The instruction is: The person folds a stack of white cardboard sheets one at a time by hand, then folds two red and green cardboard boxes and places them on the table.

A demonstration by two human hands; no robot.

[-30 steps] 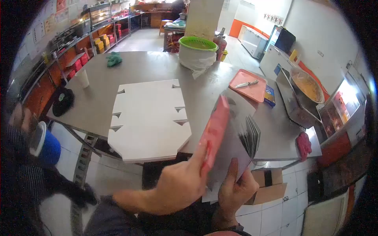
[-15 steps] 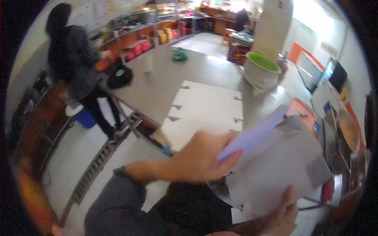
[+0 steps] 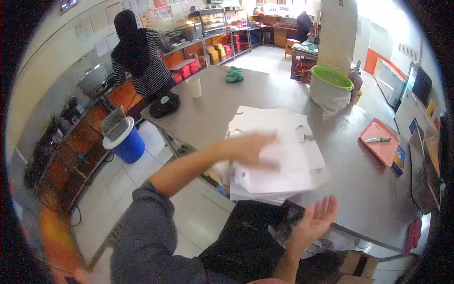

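A stack of flat white cardboard box blanks (image 3: 288, 177) with cut slots and flaps lies on the near part of the metal table. Over the stack is my left hand (image 3: 248, 149), smeared by motion, its thumb and fingers apart. At the table's near edge, right of the stack, my right hand (image 3: 314, 222) is palm up with its fingers stretched out, holding nothing. The top pieces on the stack lie unevenly, and some of their edges are blurred.
The metal table (image 3: 265, 90) bears a green cloth (image 3: 234, 75), a pale cup (image 3: 193, 88), a black bag (image 3: 164, 105), a white bin with a green rim (image 3: 331, 92), and a pink tray (image 3: 373, 150) with a knife (image 3: 378, 139). A blue bucket (image 3: 128, 146) stands left; a person (image 3: 142, 61) is beyond.
The cardboard that my right hand held is out of it, and more pieces lie on the stack. My left hand has let go of a folded white piece. The view has shifted.
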